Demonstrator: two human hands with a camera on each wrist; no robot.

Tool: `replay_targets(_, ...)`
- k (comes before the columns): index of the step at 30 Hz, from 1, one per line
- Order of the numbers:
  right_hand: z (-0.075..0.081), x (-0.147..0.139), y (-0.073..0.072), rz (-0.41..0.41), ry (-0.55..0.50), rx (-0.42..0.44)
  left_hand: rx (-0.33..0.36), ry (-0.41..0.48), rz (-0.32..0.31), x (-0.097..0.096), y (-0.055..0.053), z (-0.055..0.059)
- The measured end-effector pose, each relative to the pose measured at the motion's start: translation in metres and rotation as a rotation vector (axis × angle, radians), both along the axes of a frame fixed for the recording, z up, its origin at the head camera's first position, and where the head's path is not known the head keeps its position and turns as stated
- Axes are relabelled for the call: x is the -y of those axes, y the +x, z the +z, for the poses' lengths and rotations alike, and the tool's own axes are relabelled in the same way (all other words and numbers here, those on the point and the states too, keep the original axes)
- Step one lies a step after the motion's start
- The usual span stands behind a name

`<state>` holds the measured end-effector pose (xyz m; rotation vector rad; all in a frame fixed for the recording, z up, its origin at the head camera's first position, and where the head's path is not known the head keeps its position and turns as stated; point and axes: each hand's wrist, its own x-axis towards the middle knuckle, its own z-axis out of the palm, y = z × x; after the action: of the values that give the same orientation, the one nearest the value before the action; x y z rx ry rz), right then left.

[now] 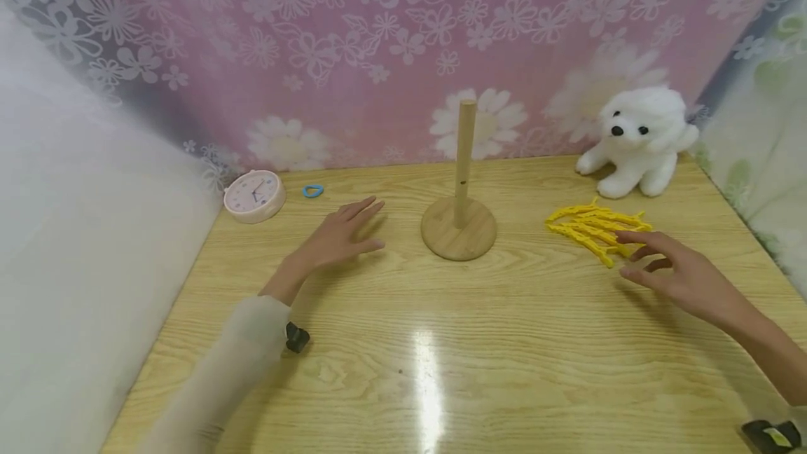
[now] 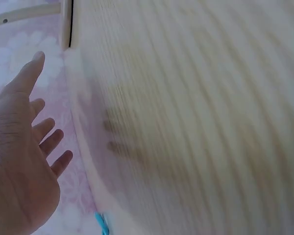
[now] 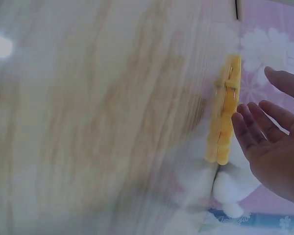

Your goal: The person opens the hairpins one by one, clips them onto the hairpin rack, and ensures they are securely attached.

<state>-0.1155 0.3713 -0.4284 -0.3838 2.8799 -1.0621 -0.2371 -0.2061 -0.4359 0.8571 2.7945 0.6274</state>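
"One left hand (image 1: 337, 240) and one right hand (image 1: 684, 275) were out over the counter (image 1: 353, 370), well apart."

"Was either one holding anything?"

"Neither. The left fingers were released, thumb spread away from the rest. The right fingers were loosely bent, with nothing in their grasp."

"And where was the yellow plastic bundle (image 1: 595, 223)?"

"On the counter, off to the right, right by the right hand's fingertips. From where I stood, I couldn't tell whether they touched it."

"What was near the left hand?"

"A small blue ring (image 1: 312, 190) lay just past it, with a pink clock (image 1: 255, 196) beside that, tipped back. On its other side stood a wooden stand (image 1: 465, 160), its post upright on a round base, roughly between the two hands."

"I noticed a white plush dog (image 1: 643, 139) too."

"Yes, it sat behind the yellow bundle at the far right, near the pink flowered curtain (image 1: 353, 19)."
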Motion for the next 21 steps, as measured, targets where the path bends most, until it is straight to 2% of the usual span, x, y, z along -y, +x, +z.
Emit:
replay_targets(6,-0.003,0.008,-0.004,0.014,-0.033,-0.004,0.038,0.031,-0.048,-0.03,-0.012,-0.003)
replay_targets(15,-0.006,0.015,-0.009,0.02,0.054,-0.028,0.104,0.067,-0.066,-0.065,-0.022,-0.012)
replay_targets(21,-0.007,0.021,-0.014,0.009,0.125,-0.047,0.143,0.077,-0.086,-0.088,-0.023,-0.018)
